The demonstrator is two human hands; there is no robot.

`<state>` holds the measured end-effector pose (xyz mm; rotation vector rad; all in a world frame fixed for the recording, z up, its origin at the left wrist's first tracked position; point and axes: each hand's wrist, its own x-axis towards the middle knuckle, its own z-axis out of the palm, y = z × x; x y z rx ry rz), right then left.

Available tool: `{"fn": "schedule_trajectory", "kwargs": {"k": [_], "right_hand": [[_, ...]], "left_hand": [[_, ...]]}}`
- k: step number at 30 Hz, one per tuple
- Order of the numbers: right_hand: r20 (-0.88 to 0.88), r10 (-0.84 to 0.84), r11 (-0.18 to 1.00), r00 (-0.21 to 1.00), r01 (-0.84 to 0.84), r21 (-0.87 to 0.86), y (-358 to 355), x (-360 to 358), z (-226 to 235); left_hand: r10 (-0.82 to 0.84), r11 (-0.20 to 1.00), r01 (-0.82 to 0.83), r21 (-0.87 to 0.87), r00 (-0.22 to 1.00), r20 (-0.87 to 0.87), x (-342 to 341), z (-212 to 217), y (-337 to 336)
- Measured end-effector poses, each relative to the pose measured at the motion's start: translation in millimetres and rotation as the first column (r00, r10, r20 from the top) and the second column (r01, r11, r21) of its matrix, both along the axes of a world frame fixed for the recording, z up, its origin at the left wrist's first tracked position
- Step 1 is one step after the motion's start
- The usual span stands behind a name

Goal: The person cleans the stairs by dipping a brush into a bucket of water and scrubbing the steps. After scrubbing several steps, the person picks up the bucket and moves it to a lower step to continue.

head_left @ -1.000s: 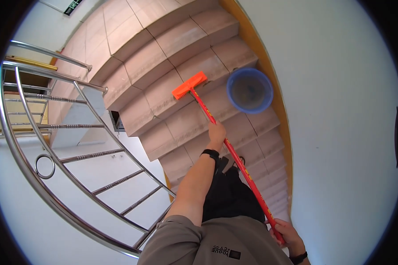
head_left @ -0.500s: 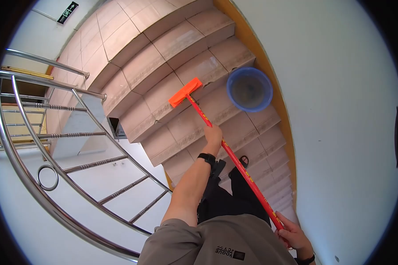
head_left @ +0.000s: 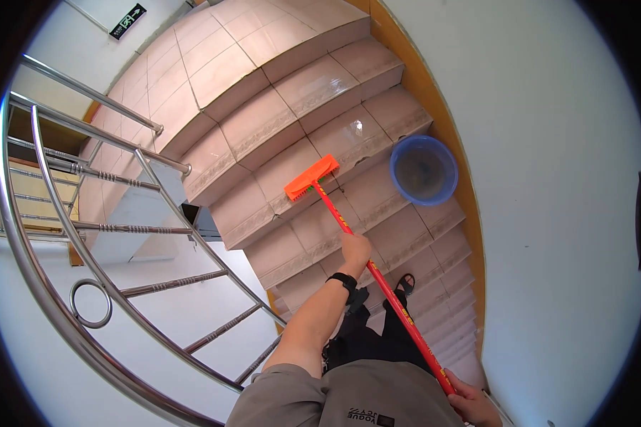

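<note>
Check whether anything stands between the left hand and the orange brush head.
Nothing visible does: the left hand grips the red handle, whose stretch to the orange brush head is unobstructed. The blue basin stands apart, to the right.

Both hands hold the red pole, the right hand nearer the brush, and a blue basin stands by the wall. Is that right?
Not quite: the head view shows the left hand, not the right hand, nearer the brush. Both hold the red pole, and a blue basin stands by the wall.
</note>
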<state>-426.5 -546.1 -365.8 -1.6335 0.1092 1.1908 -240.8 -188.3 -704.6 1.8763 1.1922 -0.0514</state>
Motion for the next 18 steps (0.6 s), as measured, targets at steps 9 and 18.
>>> {"fn": "schedule_trajectory", "kwargs": {"k": [9,18], "right_hand": [[-0.428,-0.105,0.992,0.898,0.066,-0.104,81.0,39.6,5.8],[-0.506,-0.152,0.987,0.849,0.158,-0.03,79.4,24.3,-9.1]], "left_hand": [[-0.081,0.993,0.086,-0.08,0.994,0.071,46.4,-23.3,71.1],[-0.521,0.801,0.574,0.173,0.809,-0.273,36.5,-23.5,107.2]]}}
